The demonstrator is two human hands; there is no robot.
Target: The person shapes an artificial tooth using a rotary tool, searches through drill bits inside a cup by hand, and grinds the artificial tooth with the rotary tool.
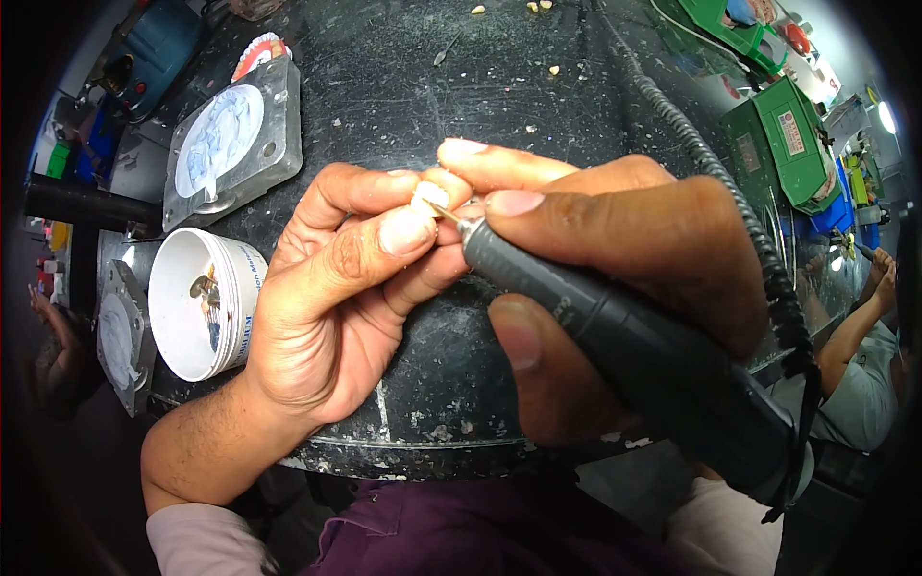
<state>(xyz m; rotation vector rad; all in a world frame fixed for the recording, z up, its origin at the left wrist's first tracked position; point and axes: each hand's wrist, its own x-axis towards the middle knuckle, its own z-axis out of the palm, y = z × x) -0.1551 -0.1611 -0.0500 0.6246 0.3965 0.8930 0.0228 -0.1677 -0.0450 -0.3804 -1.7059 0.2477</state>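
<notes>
Between the thumb and fingers of my left hand point(336, 269) is pinched a small cream-white dental crown point(429, 198). My right hand point(634, 221) is wrapped round a dark grey rotary handpiece point(615, 331), held slanting up to the left. Its thin, gold-coloured bur point(445, 211) meets the crown or stops right beside it; I cannot tell which. Fingertips of both hands come close together around the crown, and part of it is hidden by my left thumb. From the handpiece's rear end, a coiled black cord point(711, 163) runs up along the right.
A white tub point(187, 302) with small tools inside lies tipped near my left wrist. Metal flasks with plaster point(221, 134) stand at the left, by a pink denture model point(259, 53). Small tooth-like pieces point(554, 70) dot the black bench. Green bins point(783, 144) and another person point(864, 365) are at right.
</notes>
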